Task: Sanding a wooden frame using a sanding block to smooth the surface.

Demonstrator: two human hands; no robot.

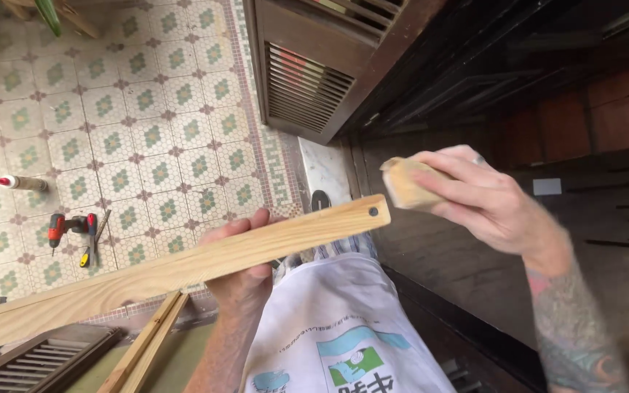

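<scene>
My left hand (245, 280) clamps the pine slat (183, 266) near midlength; stiff, light, long, so likely tippy. Right hand (475, 200), just past its end, fingers pinched on a sanding block (405, 185).

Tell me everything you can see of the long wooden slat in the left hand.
The wooden slat is a long, flat strip of pale, grained wood, looking like unfinished pine. It runs at a slant from the lower left edge of the view up to the right, where a small dark hole sits near its squared end. The left hand grips it near the middle, fingers curled over its top edge. The right hand holds a tan block just beyond its end, apart from it.
</scene>
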